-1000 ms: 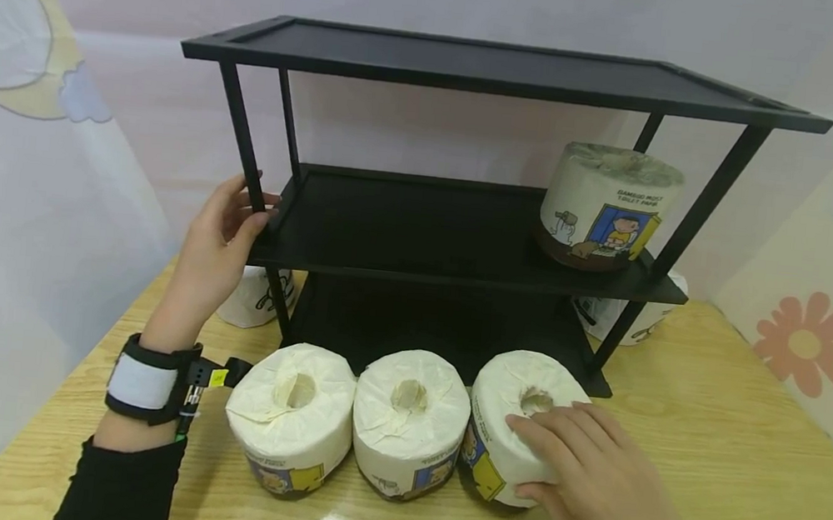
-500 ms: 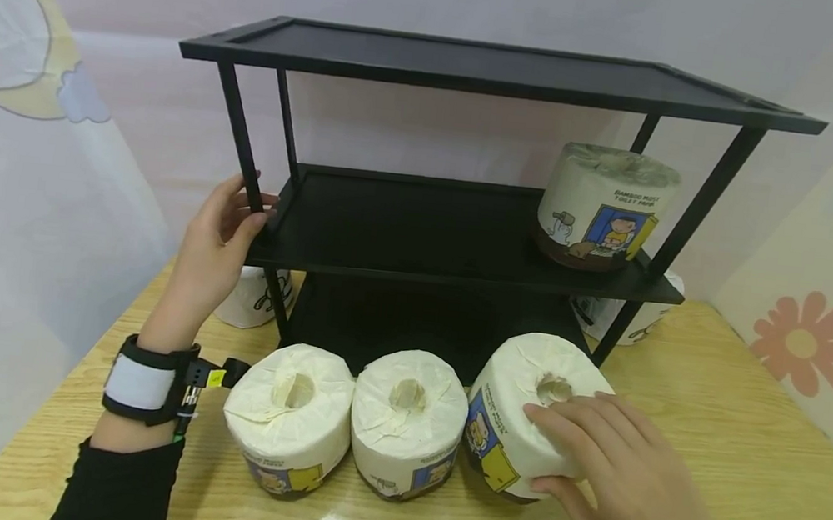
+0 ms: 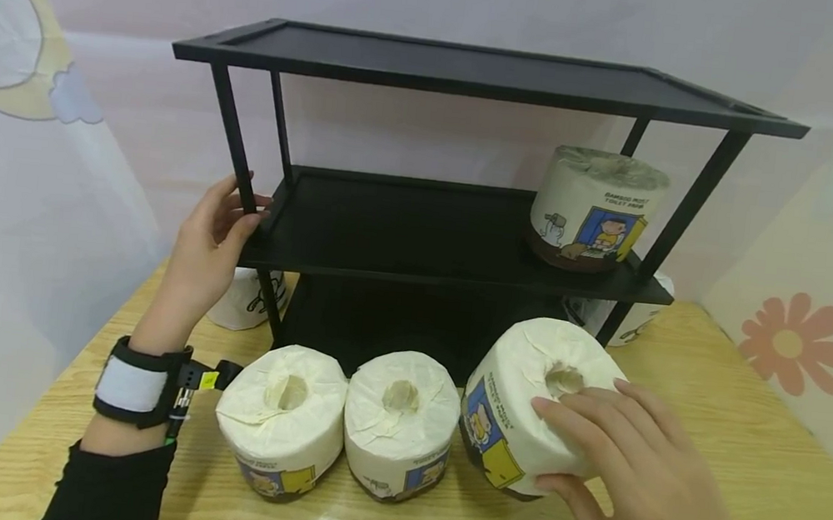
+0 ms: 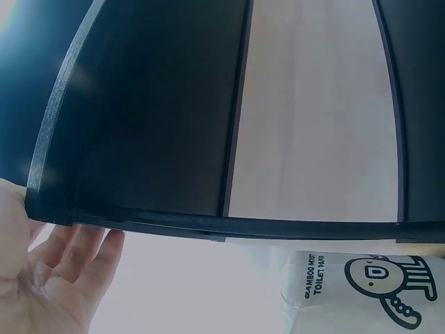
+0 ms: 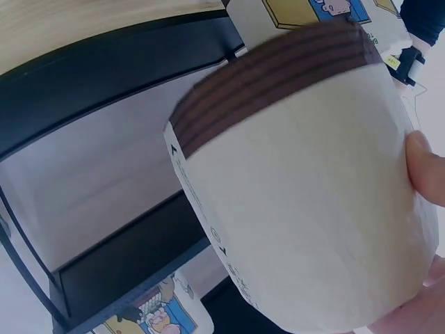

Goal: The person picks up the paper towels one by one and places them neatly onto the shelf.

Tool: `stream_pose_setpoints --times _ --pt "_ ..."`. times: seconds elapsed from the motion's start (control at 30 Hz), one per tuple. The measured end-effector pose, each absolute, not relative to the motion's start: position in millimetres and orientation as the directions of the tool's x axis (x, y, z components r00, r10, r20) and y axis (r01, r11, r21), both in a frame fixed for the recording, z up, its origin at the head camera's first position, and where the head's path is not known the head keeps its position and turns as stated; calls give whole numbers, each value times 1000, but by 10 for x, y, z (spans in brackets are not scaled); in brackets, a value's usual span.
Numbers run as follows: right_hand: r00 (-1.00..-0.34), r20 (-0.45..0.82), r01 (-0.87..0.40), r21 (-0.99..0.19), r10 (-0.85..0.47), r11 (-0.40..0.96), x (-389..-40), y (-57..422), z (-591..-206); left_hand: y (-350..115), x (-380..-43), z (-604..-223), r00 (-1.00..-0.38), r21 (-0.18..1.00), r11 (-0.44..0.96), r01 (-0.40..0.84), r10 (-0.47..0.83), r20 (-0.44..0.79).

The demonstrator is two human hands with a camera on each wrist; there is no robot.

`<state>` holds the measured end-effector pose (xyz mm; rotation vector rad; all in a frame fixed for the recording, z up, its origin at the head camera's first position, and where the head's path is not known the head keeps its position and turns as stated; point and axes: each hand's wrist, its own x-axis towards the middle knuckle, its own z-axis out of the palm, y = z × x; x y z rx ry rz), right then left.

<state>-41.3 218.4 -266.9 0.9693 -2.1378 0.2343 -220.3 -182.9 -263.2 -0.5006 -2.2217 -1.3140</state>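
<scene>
In the head view my right hand (image 3: 655,475) grips a paper-wrapped toilet roll (image 3: 525,388) by its near right side. That roll is tilted, its hollow core facing up. From the right wrist its plain white side (image 5: 299,202) and brown band fill the view. My left hand (image 3: 201,260) holds the left front post of a black three-tier shelf rack (image 3: 404,229) at the middle tier, thumb in front and fingers behind. The left wrist camera shows these fingers (image 4: 104,264) below the tier's edge. Two more toilet rolls, a left one (image 3: 284,423) and a middle one (image 3: 400,430), stand upright in front.
On the middle tier's right end stands a toilet roll (image 3: 594,214). Behind the rack, partly hidden, are a roll at left (image 3: 243,298) and another at right (image 3: 640,315). Everything is on a wooden table (image 3: 719,406) before a printed wall cloth.
My right hand has raised the toilet roll slightly and tilted it more, moving it a little away from the middle roll. My left hand stays on the rack post. The head view has shifted slightly.
</scene>
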Motion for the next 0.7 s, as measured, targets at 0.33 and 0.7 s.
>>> stream_pose_setpoints --times 0.33,0.7 --pt "-332 770 -729 157 -545 666 -425 2137 -2532 -1824 -2199 -2629 -798 691 465 554 60 599" --pt "-269 809 -751 163 -523 639 -950 3012 -3395 -1829 -2185 -2619 -799 691 472 548 52 599"
